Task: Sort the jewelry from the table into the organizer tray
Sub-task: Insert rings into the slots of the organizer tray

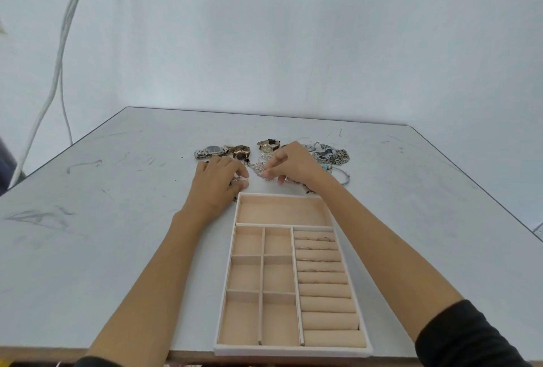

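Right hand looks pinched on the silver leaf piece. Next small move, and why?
Probably lift the silver leaf piece with the right hand and carry it back into the tray's wide far compartment. The fingers already seem to pinch it, and that compartment lies nearest, with nothing visible inside.

Black sleeves point(464, 337) pushed up; left hand point(217, 181) and right hand point(291, 164) bare.
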`<move>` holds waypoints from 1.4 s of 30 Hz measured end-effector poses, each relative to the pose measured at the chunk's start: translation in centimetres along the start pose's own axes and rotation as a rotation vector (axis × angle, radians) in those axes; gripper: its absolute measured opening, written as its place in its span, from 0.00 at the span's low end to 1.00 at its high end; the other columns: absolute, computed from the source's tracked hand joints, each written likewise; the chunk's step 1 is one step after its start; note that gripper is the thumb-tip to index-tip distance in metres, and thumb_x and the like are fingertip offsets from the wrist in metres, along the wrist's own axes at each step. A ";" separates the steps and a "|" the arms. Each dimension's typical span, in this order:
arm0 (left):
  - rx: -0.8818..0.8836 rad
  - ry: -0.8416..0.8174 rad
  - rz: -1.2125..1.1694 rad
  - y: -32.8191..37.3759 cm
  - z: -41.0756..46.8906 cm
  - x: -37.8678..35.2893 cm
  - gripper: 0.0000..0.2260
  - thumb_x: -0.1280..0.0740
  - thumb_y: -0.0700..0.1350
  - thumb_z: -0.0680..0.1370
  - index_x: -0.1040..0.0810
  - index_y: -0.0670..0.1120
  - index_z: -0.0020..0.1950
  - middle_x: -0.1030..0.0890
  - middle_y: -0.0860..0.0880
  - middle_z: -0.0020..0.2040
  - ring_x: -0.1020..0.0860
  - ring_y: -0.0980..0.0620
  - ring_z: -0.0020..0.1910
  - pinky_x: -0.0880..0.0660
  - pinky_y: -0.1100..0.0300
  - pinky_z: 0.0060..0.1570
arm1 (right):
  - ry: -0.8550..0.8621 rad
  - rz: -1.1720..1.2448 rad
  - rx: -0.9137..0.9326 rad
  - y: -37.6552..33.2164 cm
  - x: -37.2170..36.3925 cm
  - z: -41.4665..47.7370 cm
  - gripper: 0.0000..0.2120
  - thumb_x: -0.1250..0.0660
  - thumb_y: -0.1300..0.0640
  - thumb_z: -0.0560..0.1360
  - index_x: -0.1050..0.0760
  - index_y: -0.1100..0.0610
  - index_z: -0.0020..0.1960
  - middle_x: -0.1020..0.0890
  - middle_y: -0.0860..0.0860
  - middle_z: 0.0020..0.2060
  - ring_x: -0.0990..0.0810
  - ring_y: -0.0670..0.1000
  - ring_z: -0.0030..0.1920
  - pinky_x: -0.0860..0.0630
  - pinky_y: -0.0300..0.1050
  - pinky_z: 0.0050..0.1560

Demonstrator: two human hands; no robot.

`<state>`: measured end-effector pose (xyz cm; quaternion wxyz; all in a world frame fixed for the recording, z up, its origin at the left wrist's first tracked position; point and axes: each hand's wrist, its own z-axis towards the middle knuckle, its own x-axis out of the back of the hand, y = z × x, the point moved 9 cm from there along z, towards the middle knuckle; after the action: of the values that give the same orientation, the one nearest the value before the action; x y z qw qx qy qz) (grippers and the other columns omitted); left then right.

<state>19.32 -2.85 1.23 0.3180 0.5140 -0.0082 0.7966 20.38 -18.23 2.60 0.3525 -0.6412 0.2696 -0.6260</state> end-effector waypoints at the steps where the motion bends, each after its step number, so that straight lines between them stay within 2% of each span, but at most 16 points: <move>1: -0.011 0.006 -0.023 0.2 0.0 0.1 0.03 0.33 0.47 0.76 0.23 0.52 0.49 0.22 0.56 0.52 0.29 0.52 0.56 0.44 0.60 0.51 | 0.006 0.014 -0.006 0.1 0.2 -0.2 0.05 0.24 0.63 0.67 0.18 0.62 0.41 0.15 0.58 0.36 0.22 0.48 0.27 0.32 0.34 0.24; 4: -0.032 0.037 -0.107 0.7 0.1 0.6 0.02 0.32 0.46 0.76 0.24 0.53 0.46 0.22 0.61 0.46 0.28 0.53 0.52 0.41 0.58 0.53 | 0.039 0.046 -0.019 0.0 0.8 -1.0 0.07 0.24 0.64 0.67 0.19 0.63 0.43 0.15 0.57 0.34 0.22 0.47 0.25 0.31 0.36 0.25; 7: -0.023 0.087 -0.280 0.8 0.1 1.0 0.01 0.32 0.49 0.74 0.22 0.55 0.44 0.23 0.65 0.39 0.26 0.55 0.46 0.33 0.52 0.53 | 0.101 0.077 0.008 -0.3 1.9 -2.5 0.07 0.23 0.62 0.67 0.19 0.61 0.42 0.16 0.53 0.31 0.23 0.45 0.24 0.30 0.36 0.25; 9: -0.004 0.115 -0.397 0.8 0.1 1.4 0.02 0.33 0.50 0.73 0.22 0.55 0.43 0.21 0.63 0.39 0.25 0.57 0.44 0.29 0.55 0.49 | 0.147 0.095 0.046 -0.7 2.7 -3.9 0.06 0.23 0.61 0.66 0.18 0.60 0.41 0.17 0.51 0.29 0.23 0.45 0.24 0.30 0.37 0.26; 11: 0.012 0.119 -0.462 0.9 0.1 1.6 0.02 0.32 0.50 0.72 0.22 0.54 0.43 0.20 0.63 0.43 0.25 0.59 0.44 0.29 0.58 0.47 | 0.189 0.132 0.088 -1.0 3.3 -5.7 0.06 0.23 0.60 0.67 0.18 0.60 0.41 0.18 0.48 0.27 0.23 0.44 0.25 0.30 0.36 0.27; 14: 0.031 0.115 -0.504 1.0 -0.3 1.9 0.03 0.32 0.50 0.72 0.20 0.53 0.44 0.19 0.59 0.41 0.23 0.55 0.44 0.26 0.56 0.47 | 0.229 0.236 0.138 -0.9 4.0 -8.9 0.05 0.23 0.62 0.67 0.16 0.60 0.42 0.17 0.50 0.31 0.24 0.46 0.28 0.26 0.35 0.32; 16: 0.026 0.123 -0.535 1.6 -0.8 2.5 0.02 0.30 0.49 0.73 0.20 0.53 0.44 0.19 0.59 0.41 0.23 0.56 0.43 0.27 0.61 0.47 | 0.271 0.263 0.148 -0.3 4.6 -11.2 0.04 0.23 0.61 0.68 0.16 0.59 0.42 0.16 0.51 0.34 0.25 0.48 0.30 0.26 0.36 0.34; 19: 0.028 0.157 -0.625 3.4 -1.9 4.0 0.03 0.27 0.44 0.73 0.19 0.51 0.43 0.20 0.61 0.42 0.24 0.57 0.41 0.34 0.75 0.44 | 0.303 0.282 0.154 0.7 5.1 -14.3 0.03 0.25 0.61 0.69 0.16 0.58 0.42 0.15 0.49 0.34 0.25 0.48 0.30 0.27 0.35 0.34; 24: -0.040 0.097 -0.779 8.7 -4.8 5.5 0.04 0.26 0.41 0.71 0.19 0.49 0.41 0.18 0.55 0.41 0.26 0.61 0.37 0.35 0.76 0.43 | 0.362 0.293 0.113 2.6 4.9 -18.3 0.01 0.24 0.59 0.69 0.16 0.54 0.40 0.16 0.48 0.32 0.26 0.45 0.30 0.29 0.34 0.35; 26: -0.101 0.029 -0.779 10.4 -6.2 5.0 0.04 0.24 0.46 0.70 0.18 0.51 0.40 0.18 0.54 0.40 0.25 0.58 0.39 0.32 0.72 0.44 | 0.382 0.287 0.126 2.9 4.7 -19.4 0.01 0.24 0.59 0.68 0.16 0.54 0.40 0.16 0.47 0.34 0.26 0.44 0.32 0.30 0.33 0.35; 28: -0.134 -0.029 -0.762 11.2 -7.6 4.5 0.03 0.25 0.52 0.69 0.17 0.55 0.40 0.17 0.54 0.40 0.24 0.53 0.42 0.27 0.63 0.45 | 0.385 0.270 0.151 2.7 4.2 -20.3 0.02 0.24 0.59 0.68 0.16 0.54 0.40 0.16 0.46 0.35 0.25 0.42 0.32 0.30 0.32 0.35; 30: -0.150 -0.022 -0.752 11.2 -8.6 4.6 0.04 0.25 0.53 0.68 0.16 0.55 0.40 0.17 0.53 0.39 0.23 0.52 0.42 0.26 0.58 0.46 | 0.377 0.248 0.180 2.6 3.7 -21.2 0.02 0.24 0.59 0.68 0.15 0.53 0.40 0.16 0.45 0.36 0.23 0.43 0.34 0.30 0.33 0.35; 34: -0.069 0.041 -0.868 10.3 -9.5 5.9 0.06 0.21 0.47 0.66 0.15 0.49 0.39 0.17 0.51 0.37 0.24 0.57 0.37 0.27 0.65 0.45 | 0.349 0.167 0.297 1.8 3.0 -22.4 0.03 0.24 0.55 0.68 0.15 0.53 0.41 0.17 0.44 0.36 0.23 0.48 0.36 0.30 0.40 0.34; 38: 0.027 0.033 -0.902 9.7 -9.8 5.8 0.07 0.20 0.48 0.64 0.16 0.49 0.38 0.17 0.51 0.36 0.25 0.56 0.37 0.28 0.69 0.45 | 0.352 0.068 0.364 1.3 2.7 -22.6 0.02 0.26 0.54 0.68 0.17 0.47 0.40 0.17 0.40 0.37 0.24 0.46 0.36 0.33 0.32 0.35; 42: 0.001 0.004 -0.858 10.5 -9.8 5.6 0.05 0.22 0.43 0.64 0.16 0.50 0.37 0.16 0.53 0.36 0.22 0.51 0.37 0.27 0.69 0.44 | 0.377 -0.097 0.429 0.8 2.4 -23.1 0.01 0.26 0.54 0.69 0.16 0.50 0.41 0.19 0.38 0.37 0.25 0.43 0.40 0.34 0.28 0.40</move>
<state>4.44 -5.10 4.46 0.6203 0.4696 0.2076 0.5929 -2.27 -23.23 2.74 0.3932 -0.4364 0.1610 -0.7931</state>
